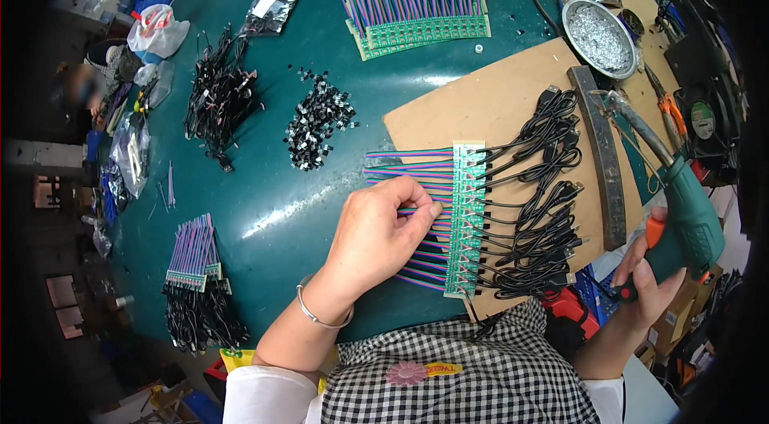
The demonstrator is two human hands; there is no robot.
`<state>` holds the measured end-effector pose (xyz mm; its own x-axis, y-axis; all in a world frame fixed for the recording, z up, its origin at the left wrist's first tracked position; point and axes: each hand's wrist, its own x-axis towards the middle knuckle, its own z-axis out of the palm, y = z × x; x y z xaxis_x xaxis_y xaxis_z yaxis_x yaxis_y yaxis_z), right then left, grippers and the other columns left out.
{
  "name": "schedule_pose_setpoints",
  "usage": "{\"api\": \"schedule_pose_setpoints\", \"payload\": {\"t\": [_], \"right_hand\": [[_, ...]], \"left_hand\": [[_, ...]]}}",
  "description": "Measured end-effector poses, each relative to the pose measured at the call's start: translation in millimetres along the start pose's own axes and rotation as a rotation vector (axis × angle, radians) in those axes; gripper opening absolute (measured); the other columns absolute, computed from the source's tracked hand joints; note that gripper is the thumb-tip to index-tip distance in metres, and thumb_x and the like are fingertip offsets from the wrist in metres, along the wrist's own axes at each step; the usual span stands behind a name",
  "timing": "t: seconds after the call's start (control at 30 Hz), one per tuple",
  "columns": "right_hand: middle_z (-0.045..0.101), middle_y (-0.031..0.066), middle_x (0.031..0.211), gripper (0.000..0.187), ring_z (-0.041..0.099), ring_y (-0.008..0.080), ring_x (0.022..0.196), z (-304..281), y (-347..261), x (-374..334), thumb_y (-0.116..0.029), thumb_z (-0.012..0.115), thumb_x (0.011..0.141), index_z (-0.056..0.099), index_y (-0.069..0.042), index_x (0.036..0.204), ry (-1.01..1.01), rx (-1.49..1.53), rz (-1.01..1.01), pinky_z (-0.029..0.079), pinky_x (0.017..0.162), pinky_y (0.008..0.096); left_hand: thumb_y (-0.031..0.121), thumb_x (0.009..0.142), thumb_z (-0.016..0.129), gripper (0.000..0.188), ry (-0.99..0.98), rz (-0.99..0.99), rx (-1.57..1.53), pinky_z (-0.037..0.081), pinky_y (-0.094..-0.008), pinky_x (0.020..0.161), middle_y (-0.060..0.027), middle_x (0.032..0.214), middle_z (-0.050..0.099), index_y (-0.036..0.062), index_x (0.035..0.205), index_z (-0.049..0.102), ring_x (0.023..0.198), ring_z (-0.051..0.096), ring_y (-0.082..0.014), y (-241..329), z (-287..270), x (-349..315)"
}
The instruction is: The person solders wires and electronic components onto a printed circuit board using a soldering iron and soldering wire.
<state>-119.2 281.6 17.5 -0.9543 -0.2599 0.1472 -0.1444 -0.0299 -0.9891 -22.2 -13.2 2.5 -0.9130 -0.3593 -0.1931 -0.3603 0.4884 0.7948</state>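
Observation:
A green circuit board strip lies on brown cardboard in front of me. Multicoloured ribbon wires run from its left side, and black cables in bundled loops fan out from its right. My left hand is over the wires, thumb and forefinger pinched together near the board's left edge. Whatever is between those fingertips is hidden. My right hand grips a green soldering gun with an orange trigger. Its metal tip points up and left, above a dark metal bar and away from the board.
Wired green boards lie stacked at the far side. A heap of small black parts and tangled black cables sit left. More wired boards lie near left. A metal bowl of silvery bits and orange-handled pliers are far right.

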Motion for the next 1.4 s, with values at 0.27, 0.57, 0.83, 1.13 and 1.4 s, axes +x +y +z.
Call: {"api": "schedule_pose_setpoints", "payload": {"t": [0.27,0.57,0.83,1.13,1.4], "right_hand": [[0.047,0.0084,0.064,0.066,0.047,0.0118,0.044,2.0,-0.9,-2.1,-0.016,0.067,0.071,0.034,0.013,0.121,0.005,0.053,0.022,0.039,0.039,0.0200],[0.047,0.0082,0.064,0.065,0.046,0.0116,0.043,-3.5,1.6,-5.8,-0.015,0.065,0.071,0.034,0.012,0.121,0.076,0.051,0.012,0.038,0.038,0.0187],[0.046,0.0076,0.064,0.065,0.046,0.0111,0.043,-1.3,0.5,-4.4,-0.016,0.065,0.071,0.034,0.012,0.121,0.110,0.061,0.005,0.039,0.038,0.0186],[0.047,0.0086,0.069,0.062,0.046,0.0109,0.043,-7.3,2.8,-7.2,-0.013,0.064,0.071,0.035,0.011,0.120,0.086,0.117,-0.003,0.041,0.040,0.0189],[0.050,0.0133,0.076,0.056,0.047,0.0120,0.045,-6.1,2.6,-15.4,-0.008,0.063,0.072,0.037,0.012,0.118,0.046,0.198,-0.048,0.042,0.040,0.0192]], "left_hand": [[0.002,0.082,0.060,0.008,-0.120,-0.105,-0.380,0.044,-0.0209,0.054,-0.0018,0.068,0.059,-0.0015,0.076,0.058,0.060,0.053,-0.0057,-12.8,-3.5,-3.1],[0.000,0.082,0.059,0.004,-0.069,0.010,0.020,0.047,-0.0216,0.059,-0.0035,0.071,0.062,-0.0038,0.082,0.059,0.065,0.057,-0.0073,-12.6,-14.3,-6.4],[0.002,0.081,0.061,0.006,0.037,-0.096,-0.201,0.046,-0.0230,0.059,-0.0046,0.071,0.061,-0.0001,0.077,0.057,0.065,0.057,-0.0089,-21.3,-11.0,-17.1],[0.014,0.089,0.056,0.018,-0.481,-0.439,-0.488,0.046,-0.0195,0.050,-0.0066,0.082,0.065,-0.0019,0.094,0.063,0.057,0.054,-0.0068,-10.0,-2.1,-93.3],[0.017,0.088,0.058,0.020,-0.081,-0.406,-0.844,0.041,-0.0188,0.043,-0.0062,0.074,0.064,-0.0012,0.092,0.064,0.047,0.051,-0.0067,-9.5,42.7,-91.2]]}}
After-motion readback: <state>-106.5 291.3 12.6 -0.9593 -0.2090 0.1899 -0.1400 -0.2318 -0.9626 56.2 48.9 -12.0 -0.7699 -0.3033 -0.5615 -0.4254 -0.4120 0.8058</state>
